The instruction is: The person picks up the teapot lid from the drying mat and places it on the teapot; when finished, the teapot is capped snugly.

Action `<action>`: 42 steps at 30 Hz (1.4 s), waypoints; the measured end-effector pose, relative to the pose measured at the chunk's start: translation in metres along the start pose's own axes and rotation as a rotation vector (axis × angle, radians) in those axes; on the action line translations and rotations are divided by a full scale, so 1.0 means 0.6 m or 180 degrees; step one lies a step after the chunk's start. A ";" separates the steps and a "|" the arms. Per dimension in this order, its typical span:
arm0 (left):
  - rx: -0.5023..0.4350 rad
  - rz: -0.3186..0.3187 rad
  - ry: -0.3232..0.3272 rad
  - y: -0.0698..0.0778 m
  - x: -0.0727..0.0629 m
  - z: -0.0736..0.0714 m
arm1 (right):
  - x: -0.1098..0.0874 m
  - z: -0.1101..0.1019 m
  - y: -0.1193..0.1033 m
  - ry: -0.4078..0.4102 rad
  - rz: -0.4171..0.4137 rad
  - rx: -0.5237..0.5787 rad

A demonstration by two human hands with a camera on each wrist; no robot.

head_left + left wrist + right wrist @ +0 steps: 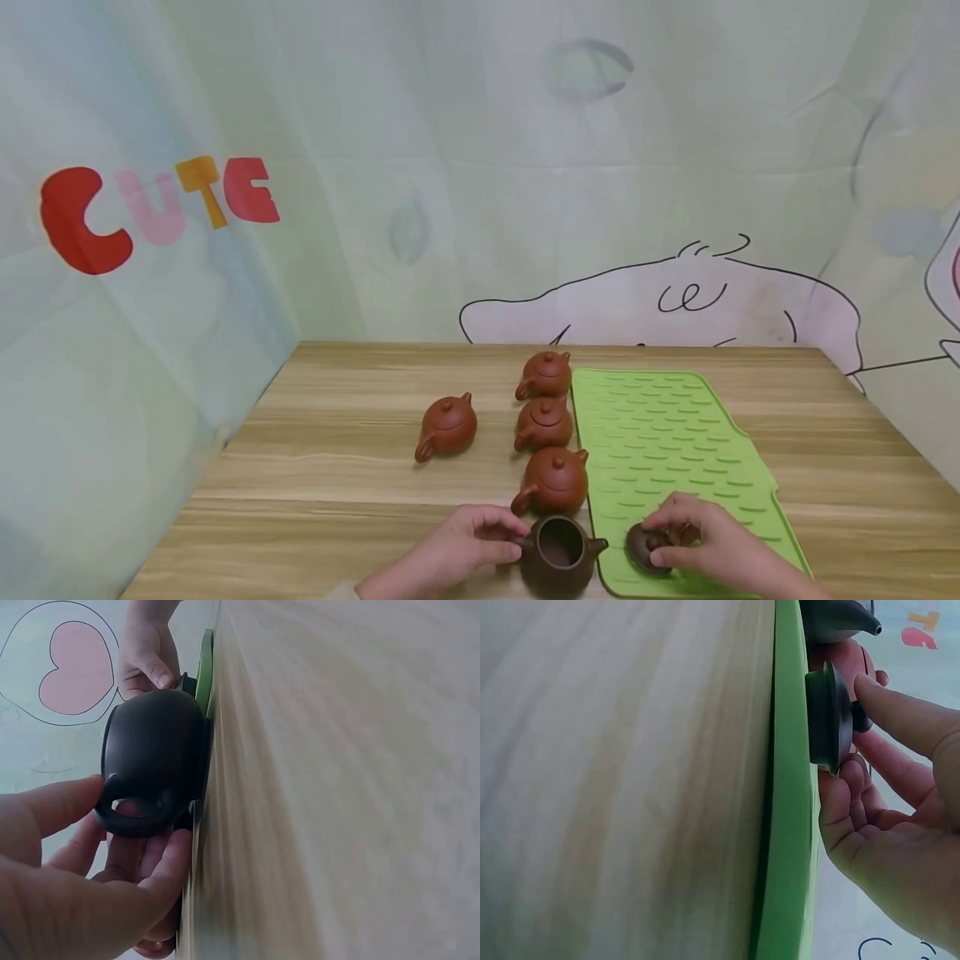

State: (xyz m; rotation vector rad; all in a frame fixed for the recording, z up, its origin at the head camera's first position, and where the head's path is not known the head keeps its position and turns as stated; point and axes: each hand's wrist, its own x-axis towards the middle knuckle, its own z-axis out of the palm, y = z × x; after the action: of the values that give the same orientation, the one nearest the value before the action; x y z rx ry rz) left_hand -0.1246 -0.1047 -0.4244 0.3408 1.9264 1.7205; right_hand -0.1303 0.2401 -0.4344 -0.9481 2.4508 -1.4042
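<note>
A dark brown teapot (558, 562) stands lidless at the table's front, its spout toward the green mat (637, 467). My left hand (468, 542) holds it by the handle (139, 819), fingers and thumb curled about the loop. Over on the mat, a dark teapot lid (645, 550) sits knob up. My right hand (701, 537) pinches the lid at its knob (861, 718), the other fingers curled beside the rim. In the right wrist view the lid's lower edge is right at the mat's surface.
Behind the dark teapot, three reddish-brown lidded teapots form a row along the mat's left edge: a near one (557, 482), a middle one (544, 423) and a far one (547, 375). Another reddish teapot (450, 425) stands apart on the left of the wooden table (337, 433).
</note>
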 end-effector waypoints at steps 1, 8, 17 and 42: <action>-0.0004 0.0012 -0.0006 0.000 0.000 0.000 | 0.000 0.000 0.000 -0.0009 -0.0005 0.0023; -0.0045 0.0043 -0.0023 0.002 -0.004 -0.001 | 0.002 0.000 -0.002 -0.0056 0.0129 0.0159; -0.0037 0.0075 0.0001 0.000 -0.002 0.001 | 0.003 -0.001 -0.005 -0.0097 0.0187 0.0160; -0.0110 0.0146 -0.0035 0.000 -0.002 0.001 | 0.050 -0.019 -0.079 0.0131 -0.0375 -0.0270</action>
State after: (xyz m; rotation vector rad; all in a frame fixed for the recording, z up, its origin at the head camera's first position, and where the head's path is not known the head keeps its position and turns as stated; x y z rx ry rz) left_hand -0.1233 -0.1052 -0.4244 0.3835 1.8926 1.7754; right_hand -0.1377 0.2133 -0.3842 -1.1097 2.5408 -1.3780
